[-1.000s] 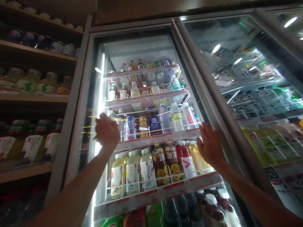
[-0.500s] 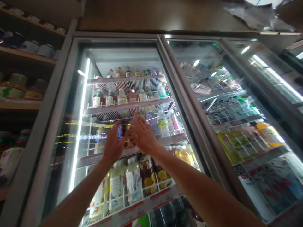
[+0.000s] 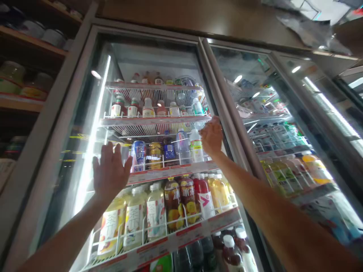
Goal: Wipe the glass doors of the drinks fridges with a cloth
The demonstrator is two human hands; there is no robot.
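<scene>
My left hand is raised in front of the glass door of a lit drinks fridge, fingers spread and nothing in it. A blue-and-silver can stands on the shelf just right of it. Farther right, my right hand is up near the door's right edge, somewhat blurred, fingers apart and holding nothing I can see. Closest to it is a white bottle with a green-and-yellow label. Whether either hand touches the glass I cannot tell. Between the hands stand a gold can and a dark blue-labelled bottle.
Below are rows of tea bottles behind a wire rail. More bottles fill the upper shelves. A metal door frame separates this fridge from another glass door on the right. Wooden shelves with jars stand at left.
My hands have moved apart: the left toward the left, the right toward the right and up. The cans between them are now uncovered. The view has shifted slightly.
</scene>
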